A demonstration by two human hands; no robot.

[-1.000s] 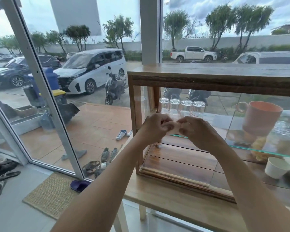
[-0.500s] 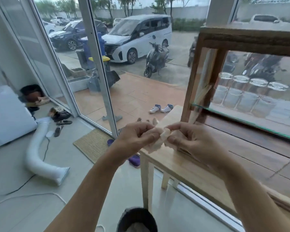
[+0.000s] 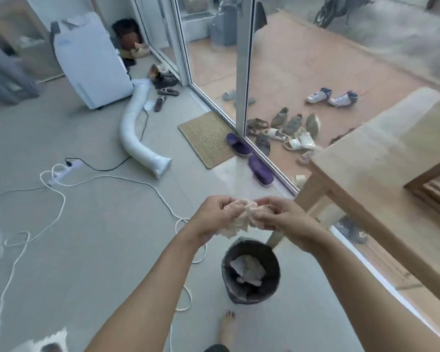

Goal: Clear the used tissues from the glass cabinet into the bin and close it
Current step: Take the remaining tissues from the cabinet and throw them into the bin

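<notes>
Both grips close on one crumpled wad of tissues (image 3: 244,218): the left hand (image 3: 214,219) and right hand (image 3: 280,215) pinch it between them, fingers curled tight, above the dark bin (image 3: 225,273) on the floor, beside the wooden worktop (image 3: 381,153).

Head camera, one wide-angle view.
It looks steeply down at the floor from above the bin (image 3: 250,271), hands close beneath the lens, bin directly below them.
</notes>
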